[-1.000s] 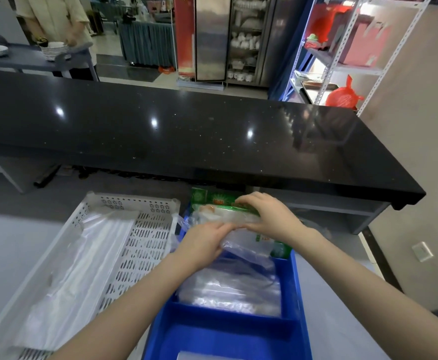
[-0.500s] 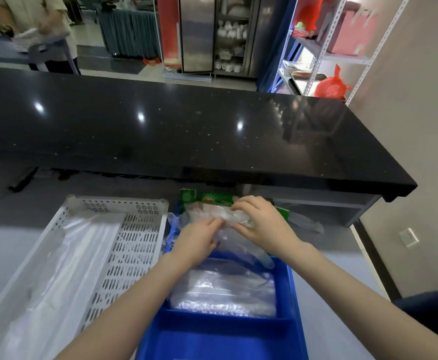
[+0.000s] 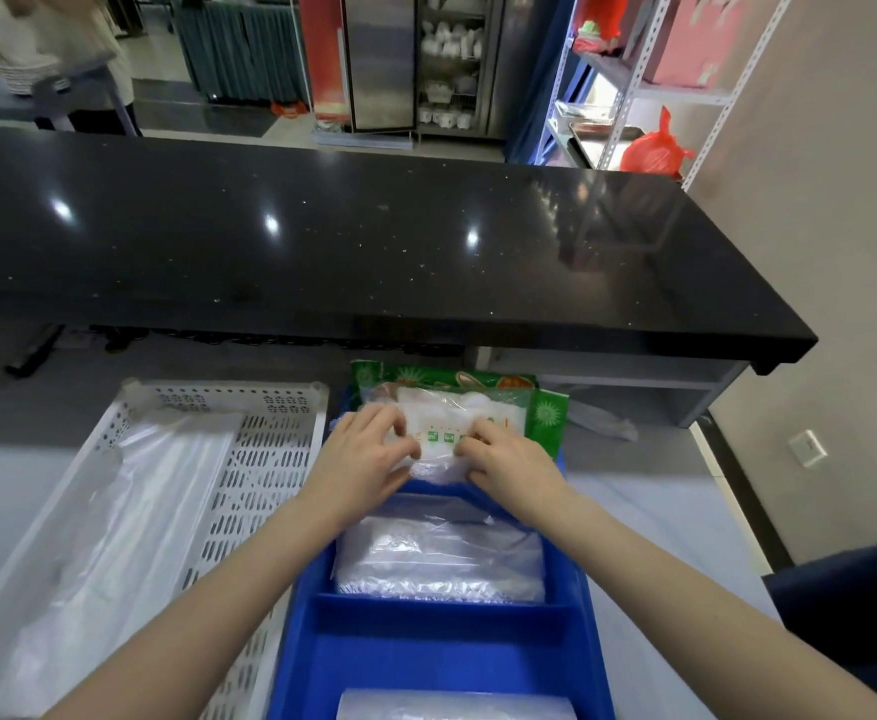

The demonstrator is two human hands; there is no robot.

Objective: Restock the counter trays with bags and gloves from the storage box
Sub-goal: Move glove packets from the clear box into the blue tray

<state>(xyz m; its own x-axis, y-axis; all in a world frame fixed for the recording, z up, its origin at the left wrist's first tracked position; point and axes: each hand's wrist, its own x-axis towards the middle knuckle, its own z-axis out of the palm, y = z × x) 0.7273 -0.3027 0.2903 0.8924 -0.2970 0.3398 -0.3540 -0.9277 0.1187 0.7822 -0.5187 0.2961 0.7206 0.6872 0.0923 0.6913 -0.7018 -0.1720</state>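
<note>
Both our hands have come down and level since a second ago; then the right reached over the left at the green packets, and the pack between them was bunched, while it now lies flat. From the head camera we count two hands: our left hand (image 3: 361, 459) and our right hand (image 3: 511, 467) rest side by side on one clear pack (image 3: 457, 433) with small green print; the fingers of both are curled and press its near edge, thumbs turned toward each other, with a narrow gap between them; we cannot tell whether any finger is hooked under it. Just beyond our fingertips stand two green packets (image 3: 545, 413), upright behind the pack. Below our wrists the blue tray (image 3: 441, 652) shows three compartments nearer than the hands: one holds a stack of clear bags (image 3: 439, 563), the middle one is bare, the nearest holds another clear stack (image 3: 457, 709). Left of our left hand lies one white perforated tray (image 3: 264, 459) with clear plastic sheeting (image 3: 129, 511) in it. Beyond everything runs one black counter (image 3: 348, 241).
</note>
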